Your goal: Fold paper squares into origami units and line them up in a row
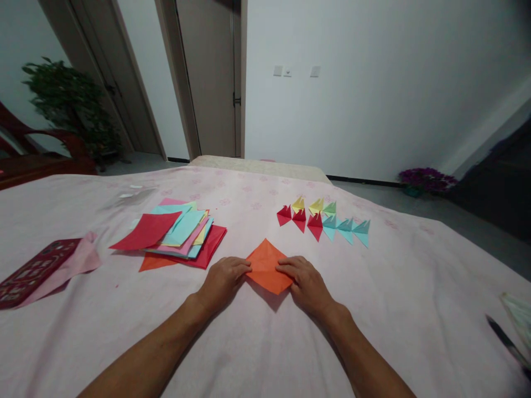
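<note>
An orange sheet of origami paper (267, 265) is held cornerwise between both hands, just over the pink cloth. Creases run across it, and its near corner is lifted, casting a shadow below. My left hand (226, 277) pinches the left corner, fingers on top. On the opposite corner, my right hand (306, 283) grips the same sheet; its thumb is hidden. Beyond and to the right stand folded paper birds in two rows: red ones (299, 219), yellow ones (316, 206), a green one (330, 209) and light blue ones (345, 229).
Left of my hands lies a loose stack of coloured paper (182, 229). A dark red printed packet (39, 271) rests at the far left, near a clear plastic wrapper (128, 197). At the right edge is a dark pen-like object (504, 334). A flowered cloth (394, 293) covers the table.
</note>
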A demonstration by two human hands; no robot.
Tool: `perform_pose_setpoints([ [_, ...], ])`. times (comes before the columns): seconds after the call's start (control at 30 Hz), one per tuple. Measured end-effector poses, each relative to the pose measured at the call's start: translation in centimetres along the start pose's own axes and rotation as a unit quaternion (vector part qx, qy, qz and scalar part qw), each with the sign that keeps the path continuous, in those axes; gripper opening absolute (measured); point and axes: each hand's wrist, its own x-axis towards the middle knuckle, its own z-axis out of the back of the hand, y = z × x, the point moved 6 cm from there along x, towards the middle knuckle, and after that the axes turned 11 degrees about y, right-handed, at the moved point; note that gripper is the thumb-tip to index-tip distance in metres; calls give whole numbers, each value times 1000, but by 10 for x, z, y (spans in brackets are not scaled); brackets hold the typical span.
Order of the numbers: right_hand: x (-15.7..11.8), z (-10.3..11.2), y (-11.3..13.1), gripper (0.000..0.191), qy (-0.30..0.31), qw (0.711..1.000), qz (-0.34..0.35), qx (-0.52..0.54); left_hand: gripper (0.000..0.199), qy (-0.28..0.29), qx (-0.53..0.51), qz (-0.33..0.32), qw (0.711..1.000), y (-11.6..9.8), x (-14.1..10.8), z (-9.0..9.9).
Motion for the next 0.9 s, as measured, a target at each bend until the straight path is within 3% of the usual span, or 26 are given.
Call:
perform_pose_setpoints([
  [0.2, 11, 7, -23, 19, 45, 994, -91, 37, 14, -12, -58, 70, 996, 4, 4, 9],
  [0.57, 33, 9, -42, 33, 139, 974, -172, 53, 23, -17, 59, 152, 987, 6, 14, 10],
  [0.7, 33, 11, -40, 29, 115, 975, -190, -15, 22, -28, 102, 150, 983, 4, 15, 11],
  [0.9, 24, 10, -32, 12, 16, 978, -189, -87, 12, -51, 106, 147, 982, 7, 13, 13],
])
